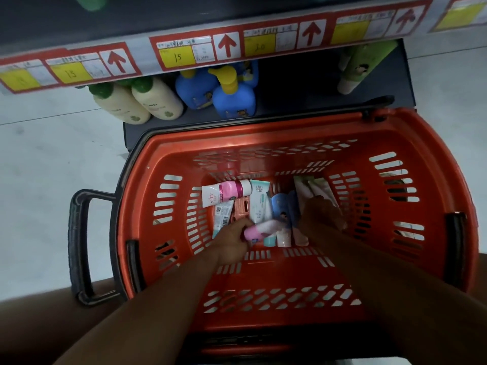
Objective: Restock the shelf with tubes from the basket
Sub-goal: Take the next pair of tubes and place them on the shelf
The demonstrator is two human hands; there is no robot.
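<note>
Black pull handle [79,246] at far left of red basket [411,143]. Cream bottles [137,101] and blue pump bottles [232,98] on low shelf [303,83] behind, price strip [184,52] overhanging it. Left hand [232,245] down in basket, fingers curled round pink tube [259,233]. Other tubes [259,201] lie on basket floor (mixed, some overlapping). Right hand [325,214] over the right-side tubes, covering them; fingers' grip cannot be told.

Tubes [259,204] lay in the basket [263,309], which stood before the shelf [290,83]; bottles [158,98] stood on its left part.
</note>
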